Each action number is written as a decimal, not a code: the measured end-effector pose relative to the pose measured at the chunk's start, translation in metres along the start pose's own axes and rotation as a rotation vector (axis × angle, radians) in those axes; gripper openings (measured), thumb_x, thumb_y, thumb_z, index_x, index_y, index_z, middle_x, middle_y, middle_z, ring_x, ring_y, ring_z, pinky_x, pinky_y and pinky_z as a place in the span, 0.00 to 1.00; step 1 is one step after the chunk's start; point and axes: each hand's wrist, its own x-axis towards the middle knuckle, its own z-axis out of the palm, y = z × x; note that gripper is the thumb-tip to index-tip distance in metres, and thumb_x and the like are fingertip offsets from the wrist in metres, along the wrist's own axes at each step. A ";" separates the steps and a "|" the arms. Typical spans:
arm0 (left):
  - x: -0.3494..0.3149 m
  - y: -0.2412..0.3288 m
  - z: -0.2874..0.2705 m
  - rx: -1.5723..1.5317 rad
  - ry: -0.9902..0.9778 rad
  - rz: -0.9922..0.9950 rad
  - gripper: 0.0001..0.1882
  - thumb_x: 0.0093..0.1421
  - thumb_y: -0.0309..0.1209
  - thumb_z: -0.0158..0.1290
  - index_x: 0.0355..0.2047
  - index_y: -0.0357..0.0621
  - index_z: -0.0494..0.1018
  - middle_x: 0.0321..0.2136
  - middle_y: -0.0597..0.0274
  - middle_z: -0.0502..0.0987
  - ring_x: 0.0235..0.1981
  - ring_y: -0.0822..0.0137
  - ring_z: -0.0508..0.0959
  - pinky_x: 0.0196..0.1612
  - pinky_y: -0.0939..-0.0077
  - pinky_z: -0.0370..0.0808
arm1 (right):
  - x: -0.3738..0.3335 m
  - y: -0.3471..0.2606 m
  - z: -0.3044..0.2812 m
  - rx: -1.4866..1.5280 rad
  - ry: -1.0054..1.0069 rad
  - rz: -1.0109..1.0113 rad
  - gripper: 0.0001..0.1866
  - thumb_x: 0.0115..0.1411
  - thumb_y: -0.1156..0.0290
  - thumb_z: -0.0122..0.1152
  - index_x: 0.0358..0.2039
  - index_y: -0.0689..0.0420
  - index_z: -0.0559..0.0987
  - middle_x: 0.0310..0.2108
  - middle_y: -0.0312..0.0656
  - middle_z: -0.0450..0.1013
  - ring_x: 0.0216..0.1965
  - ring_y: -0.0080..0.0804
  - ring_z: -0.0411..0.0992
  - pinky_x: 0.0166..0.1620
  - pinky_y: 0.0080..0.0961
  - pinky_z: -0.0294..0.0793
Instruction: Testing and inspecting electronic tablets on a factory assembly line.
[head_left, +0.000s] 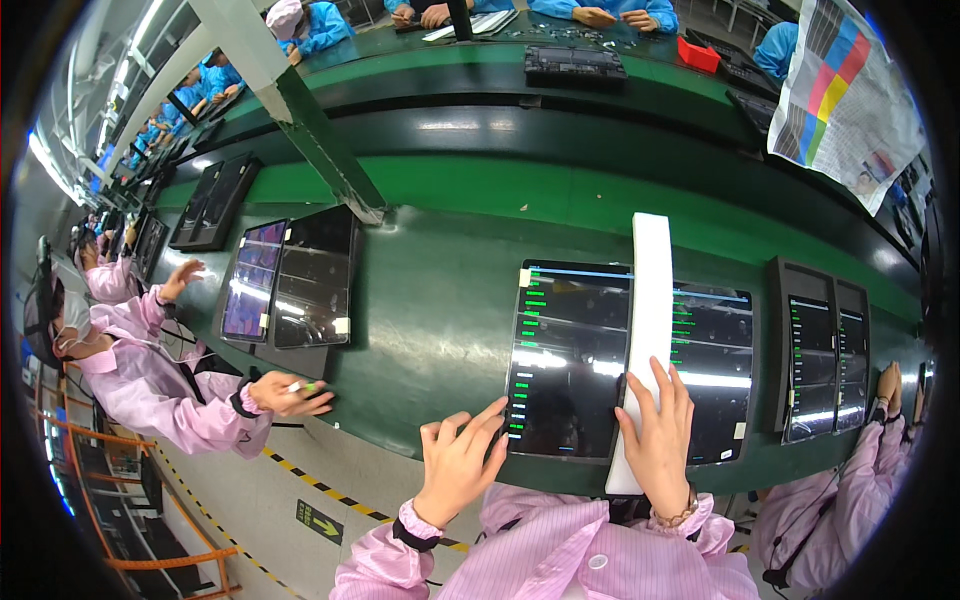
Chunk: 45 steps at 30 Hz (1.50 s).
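Observation:
Two tablets with dark screens showing lists of green text lie on the bench in front of me, the left tablet [570, 350] and the right tablet [712, 400]. Between them a long white foam strip [652, 290] covers their neighbouring edges. My left hand [458, 465] is at the left tablet's lower left edge, its fingers apart and the fingertips touching the rim. Across the lower half of the foam strip lies my right hand [660, 440], fingers spread and thumb toward the left tablet. A pale tab sticks to each tablet's corner.
On the right, a dark tray [777, 350] holds two more tablets. Left along the green bench [430, 290] lie further tablets [315, 275], beside a co-worker in pink [150, 360]. A green-and-white post [320, 150] stands at the bench's far edge; a printed sheet [845, 100] hangs upper right.

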 end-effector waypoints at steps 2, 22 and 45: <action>0.004 -0.001 0.002 -0.001 0.003 0.004 0.13 0.51 0.29 0.57 0.38 0.48 0.70 0.49 0.75 0.75 0.38 0.66 0.68 0.43 0.69 0.57 | 0.001 0.000 0.000 -0.007 0.000 0.002 0.23 0.53 0.70 0.61 0.51 0.55 0.71 0.59 0.47 0.57 0.60 0.53 0.54 0.57 0.45 0.56; -0.004 -0.013 0.005 0.012 -0.065 -0.014 0.07 0.50 0.28 0.53 0.32 0.51 0.73 0.44 0.80 0.78 0.36 0.69 0.68 0.42 0.71 0.56 | 0.011 0.002 0.003 -0.046 -0.030 0.045 0.21 0.51 0.70 0.63 0.47 0.54 0.73 0.57 0.45 0.58 0.56 0.51 0.57 0.54 0.45 0.59; 0.001 -0.013 0.011 -0.030 -0.073 0.059 0.10 0.49 0.32 0.54 0.34 0.50 0.73 0.46 0.77 0.77 0.38 0.69 0.68 0.43 0.69 0.55 | 0.019 0.004 0.006 0.057 0.049 0.047 0.21 0.46 0.78 0.64 0.43 0.54 0.74 0.54 0.47 0.59 0.52 0.51 0.59 0.50 0.42 0.64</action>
